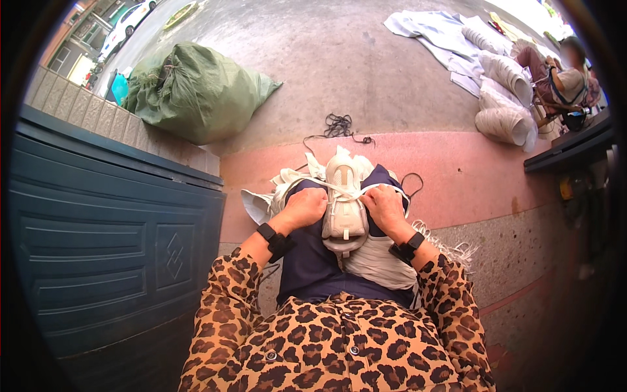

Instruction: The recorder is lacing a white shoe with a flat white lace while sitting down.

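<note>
1. Left hand (pixel 307 207): is resting curled into a fist just left of the shoe (pixel 345 219); whether a lace is running inside its fingers, I cannot tell.
2. Right hand (pixel 385 206): is bending thumb and fingers nearly together at the shoe's right side, and is pinching a white lace (pixel 359 195).
3. Shoe, pale beige and white: is lying lengthwise on the lap, between the two hands; the lace is crossing over its upper part.
4. Black wristbands (pixel 410 245), one per wrist: each is carrying a small dark block.
5. Dark blue trousers (pixel 307 261): are covering the lap beneath the shoe.
6. Pale creased cloth (pixel 382 264): is lying at the right thigh, with loose white strings (pixel 460 251) spreading beside it.
7. Black cord (pixel 338 125): is lying tangled on the floor (pixel 450 170) beyond the knees.
8. Green sack (pixel 202 95): is standing bulky at upper left, beyond a dark blue door (pixel 117 228).
9. Seated person (pixel 569 85): is occupying the far right, near pale stacked bundles (pixel 503 124).
10. White car (pixel 127 23): is showing at the far upper left.
</note>
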The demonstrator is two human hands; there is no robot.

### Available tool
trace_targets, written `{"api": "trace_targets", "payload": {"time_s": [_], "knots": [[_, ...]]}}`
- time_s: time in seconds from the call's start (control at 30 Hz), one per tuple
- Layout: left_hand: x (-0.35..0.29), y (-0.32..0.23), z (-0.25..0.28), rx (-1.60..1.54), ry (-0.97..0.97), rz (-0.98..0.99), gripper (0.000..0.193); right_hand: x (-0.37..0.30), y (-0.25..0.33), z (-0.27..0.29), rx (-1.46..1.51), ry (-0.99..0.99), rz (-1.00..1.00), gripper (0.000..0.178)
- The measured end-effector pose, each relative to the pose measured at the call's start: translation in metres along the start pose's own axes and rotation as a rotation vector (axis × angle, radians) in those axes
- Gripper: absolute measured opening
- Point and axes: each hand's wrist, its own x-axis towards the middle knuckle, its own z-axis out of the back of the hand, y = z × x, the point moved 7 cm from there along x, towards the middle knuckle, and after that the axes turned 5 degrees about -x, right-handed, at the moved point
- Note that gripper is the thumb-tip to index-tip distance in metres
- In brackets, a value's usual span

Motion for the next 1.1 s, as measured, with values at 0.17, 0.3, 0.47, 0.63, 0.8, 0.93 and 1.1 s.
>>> {"api": "trace_targets", "payload": {"time_s": [0.17,0.3,0.47,0.63,0.8,0.93,1.1], "knots": [[0.005,0.002,-0.002,-0.013,-0.026,0.044,0.022,0.002,-0.001,-0.001,0.001,-0.005,0.011,0.021],[0.004,0.009,-0.011,-0.120,-0.057,0.104,0.022,0.002,-0.002,0.000,0.035,-0.011,0.017,0.021],[-0.006,0.002,-0.010,-0.135,-0.217,0.106,0.021,0.000,-0.004,-0.002,0.009,-0.012,0.049,0.022],[-0.033,-0.040,-0.004,0.367,-0.315,-0.103,0.022,-0.009,0.023,0.008,-0.108,0.097,0.146,0.029],[-0.015,-0.012,-0.011,0.074,-0.211,-0.071,0.021,-0.005,0.016,0.001,-0.074,0.187,0.171,0.024],[-0.020,-0.033,-0.004,0.097,-0.269,-0.104,0.017,-0.008,0.012,-0.002,0.022,0.142,0.159,0.018],[-0.002,-0.063,-0.015,0.331,-0.323,-0.279,0.016,-0.009,0.014,0.002,0.255,-0.009,0.084,0.011]]}}
